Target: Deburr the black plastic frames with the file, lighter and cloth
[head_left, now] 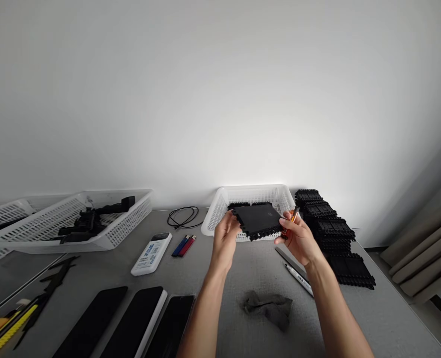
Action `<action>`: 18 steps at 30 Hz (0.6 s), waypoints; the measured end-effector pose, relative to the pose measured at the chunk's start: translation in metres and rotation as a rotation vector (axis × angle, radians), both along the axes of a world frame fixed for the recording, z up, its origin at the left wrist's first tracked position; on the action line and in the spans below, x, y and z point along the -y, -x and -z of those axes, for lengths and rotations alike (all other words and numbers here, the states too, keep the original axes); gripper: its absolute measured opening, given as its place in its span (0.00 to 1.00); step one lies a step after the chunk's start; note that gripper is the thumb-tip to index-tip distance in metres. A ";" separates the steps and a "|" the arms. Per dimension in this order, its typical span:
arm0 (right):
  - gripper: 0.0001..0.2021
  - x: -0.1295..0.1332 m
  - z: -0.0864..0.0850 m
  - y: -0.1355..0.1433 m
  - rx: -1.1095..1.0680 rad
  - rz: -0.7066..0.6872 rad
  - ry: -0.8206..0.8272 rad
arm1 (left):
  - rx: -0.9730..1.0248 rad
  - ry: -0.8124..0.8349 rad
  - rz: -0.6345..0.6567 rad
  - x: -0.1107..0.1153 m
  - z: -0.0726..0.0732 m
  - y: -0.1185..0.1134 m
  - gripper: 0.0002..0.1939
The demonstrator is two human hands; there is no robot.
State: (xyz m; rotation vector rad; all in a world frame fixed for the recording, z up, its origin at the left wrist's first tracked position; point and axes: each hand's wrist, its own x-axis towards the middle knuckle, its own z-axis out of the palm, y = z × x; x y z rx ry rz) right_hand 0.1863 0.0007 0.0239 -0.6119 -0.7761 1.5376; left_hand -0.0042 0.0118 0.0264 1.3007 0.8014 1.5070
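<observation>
Both hands hold up a flat black plastic plate (258,217) with toothed edges, over the front of a white basket. My left hand (225,236) is closed on its left edge, thumb on top. At the right edge is my right hand (297,233), its fingers also closed round a slim orange-and-black tool (294,216) that points upward. What kind of tool it is I cannot make out. Beneath the hands a dark grey cloth (268,307) lies crumpled on the table, with a white marker (298,278) to its right.
Toothed black plates (334,228) are stacked along the right side. The white basket (220,206) stands against the wall, another basket (112,238) with black parts at left. A power bank (151,254), lighters (183,245), a cable (183,217) and several phones (133,320) lie left.
</observation>
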 end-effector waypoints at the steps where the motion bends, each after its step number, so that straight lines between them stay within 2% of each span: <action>1: 0.17 0.001 0.000 0.001 0.039 0.080 -0.056 | 0.028 0.047 0.021 0.000 0.000 0.000 0.22; 3: 0.16 0.001 0.000 0.002 0.144 0.229 -0.160 | 0.066 0.111 0.080 0.001 -0.001 0.000 0.27; 7: 0.16 0.000 0.002 0.003 0.334 0.334 -0.263 | -0.041 0.124 0.081 0.005 -0.003 -0.001 0.24; 11: 0.15 0.003 0.001 0.001 0.527 0.386 -0.276 | -0.072 0.127 0.043 0.005 -0.003 -0.001 0.24; 15: 0.16 0.018 -0.007 -0.001 0.797 0.581 -0.214 | -0.087 0.107 0.006 0.003 -0.002 -0.002 0.24; 16: 0.17 0.021 -0.009 -0.001 0.807 0.574 -0.189 | -0.094 0.099 0.003 0.003 -0.002 -0.003 0.23; 18: 0.19 0.025 -0.011 0.002 0.710 0.398 -0.140 | -0.109 0.087 0.005 0.003 -0.002 -0.004 0.23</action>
